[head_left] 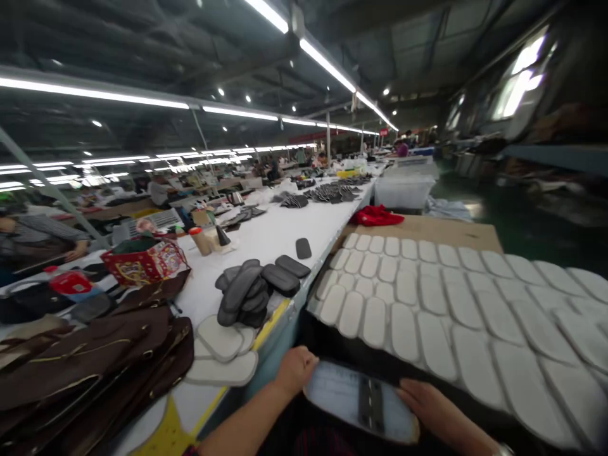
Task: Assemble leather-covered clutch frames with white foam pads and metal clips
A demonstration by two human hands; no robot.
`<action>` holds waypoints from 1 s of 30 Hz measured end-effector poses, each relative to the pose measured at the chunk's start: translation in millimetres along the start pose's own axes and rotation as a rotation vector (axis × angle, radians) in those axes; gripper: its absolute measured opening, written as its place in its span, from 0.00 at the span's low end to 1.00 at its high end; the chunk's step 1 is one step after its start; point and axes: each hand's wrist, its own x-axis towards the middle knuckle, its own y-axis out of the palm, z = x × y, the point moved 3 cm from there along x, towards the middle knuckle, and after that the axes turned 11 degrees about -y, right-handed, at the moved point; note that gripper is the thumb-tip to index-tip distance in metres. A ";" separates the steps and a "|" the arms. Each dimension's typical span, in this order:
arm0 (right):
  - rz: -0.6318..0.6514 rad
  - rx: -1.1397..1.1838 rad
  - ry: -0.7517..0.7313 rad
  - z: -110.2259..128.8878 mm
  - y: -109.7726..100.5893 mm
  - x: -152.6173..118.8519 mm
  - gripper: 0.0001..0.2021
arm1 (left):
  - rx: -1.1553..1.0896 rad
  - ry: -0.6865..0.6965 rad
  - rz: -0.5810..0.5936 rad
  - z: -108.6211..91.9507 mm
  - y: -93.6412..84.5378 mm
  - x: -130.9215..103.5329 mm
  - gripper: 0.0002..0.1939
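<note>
Oval panel point(338, 394): one, spanning the gap between my two hands, low beside the bench point(280, 231); one dark band point(370, 405) crosses it.
Left hand point(297, 370): clenched on the panel's left end, thumb near the rim.
Right hand point(425, 400): grasping the opposite end; any fingers underneath are hidden from me.
Step with the panel: I judge it a two-handed hold, and the next move calls for both ends kept evenly supported.
Pale ovals point(405, 332): spread to my right in overlapping rows; I make out about four rows, dozens of pieces, no exact count possible.
Pale bench pieces point(221, 339): at least three, overlapping near the bench edge.
Dark pads point(303, 248): one alone, two just nearer, plus a heap I cannot count.
Brown bags point(95, 354): several, stacked on my left; number unclear.
Red cloth point(377, 216): one, beyond the pale ovals.
</note>
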 end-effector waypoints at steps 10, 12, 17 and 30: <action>0.307 0.661 0.360 -13.9 13.8 -10.1 0.31 | 0.048 0.212 -0.148 -7.6 1.3 -33.5 0.36; 0.292 0.807 0.379 -14.3 12.9 -12.8 0.35 | 0.098 0.395 -0.172 -26.0 16.0 -52.5 0.34; 0.247 0.538 0.376 -23.0 0.9 -6.5 0.27 | 0.153 0.610 -0.116 -72.6 48.5 -71.1 0.18; 0.251 0.383 0.254 -21.2 4.4 9.4 0.12 | 0.021 0.688 -0.082 -98.0 59.1 -61.0 0.13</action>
